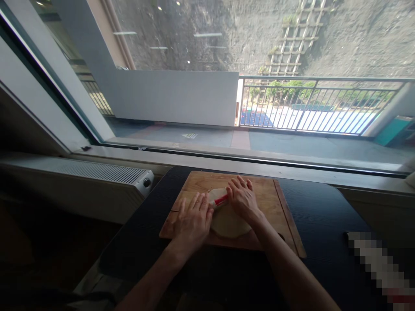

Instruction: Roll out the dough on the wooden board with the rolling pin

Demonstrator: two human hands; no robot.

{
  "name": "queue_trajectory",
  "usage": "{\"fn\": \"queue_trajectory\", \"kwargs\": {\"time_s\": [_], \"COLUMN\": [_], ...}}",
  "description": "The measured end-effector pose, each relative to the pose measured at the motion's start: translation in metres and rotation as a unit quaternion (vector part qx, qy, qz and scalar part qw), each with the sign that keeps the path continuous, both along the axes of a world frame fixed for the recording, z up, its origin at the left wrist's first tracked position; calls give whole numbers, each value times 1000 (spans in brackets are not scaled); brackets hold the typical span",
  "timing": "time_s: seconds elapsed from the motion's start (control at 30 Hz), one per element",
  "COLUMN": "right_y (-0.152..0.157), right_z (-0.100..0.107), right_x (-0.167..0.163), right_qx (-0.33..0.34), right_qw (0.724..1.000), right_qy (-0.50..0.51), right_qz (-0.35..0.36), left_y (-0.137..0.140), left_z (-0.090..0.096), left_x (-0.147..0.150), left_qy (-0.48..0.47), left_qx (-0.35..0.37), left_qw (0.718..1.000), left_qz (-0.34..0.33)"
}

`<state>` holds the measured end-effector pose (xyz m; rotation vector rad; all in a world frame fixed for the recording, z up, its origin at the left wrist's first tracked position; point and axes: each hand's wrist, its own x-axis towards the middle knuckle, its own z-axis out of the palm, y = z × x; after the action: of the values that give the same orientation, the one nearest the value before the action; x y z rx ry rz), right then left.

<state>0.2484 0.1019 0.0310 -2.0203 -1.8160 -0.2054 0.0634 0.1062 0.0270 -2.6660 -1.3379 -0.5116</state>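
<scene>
A flat, round sheet of pale dough (229, 224) lies on a wooden cutting board (267, 203). Across its upper part runs a rolling pin (221, 200), of which only a red and whitish stretch shows between the hands. My left hand (194, 216) rests palm down over the pin's left end, fingers stretched out. Over the right end lies my right hand (242, 196), higher up the board, its fingers extended forward and slightly apart. Both palms cover the pin's ends, so those are hidden.
The board sits on a dark table (319, 216) with rounded corners. A pixelated patch (379, 263) hides something at the table's right. Left of the table is a white radiator (97, 181). Behind runs a window sill (207, 162), with a railing (298, 106) outside the glass.
</scene>
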Motion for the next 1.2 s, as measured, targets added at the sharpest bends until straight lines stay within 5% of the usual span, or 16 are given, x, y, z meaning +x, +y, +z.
{"fn": "queue_trajectory", "kwargs": {"time_s": [0.1,0.2,0.43,0.53,0.73,0.87,1.03,1.2], "right_y": [-52,-70,28,38,-64,-101,-31,25], "right_z": [-16,-23,10,20,2,1,11,19], "right_x": [4,5,-1,-2,-9,-15,-1,22], "right_qx": [44,40,-51,-73,47,40,-4,-49], "right_qw": [999,998,998,997,998,997,996,993], "right_qy": [-21,-40,-9,-2,-1,20,27,49], "right_qz": [9,6,-19,1,47,61,-80,-98], "left_y": [-17,-26,53,76,11,-15,40,87], "left_z": [-3,-8,5,12,3,3,11,17], "left_x": [0,2,24,30,-2,-22,20,57], "left_qy": [8,4,-23,-13,-31,-25,-20,-2], "left_qx": [11,24,-40,-74,-15,-21,-48,-88], "left_qw": [999,999,998,994,999,998,999,995], "left_qz": [-34,-42,48,85,6,-52,13,49]}}
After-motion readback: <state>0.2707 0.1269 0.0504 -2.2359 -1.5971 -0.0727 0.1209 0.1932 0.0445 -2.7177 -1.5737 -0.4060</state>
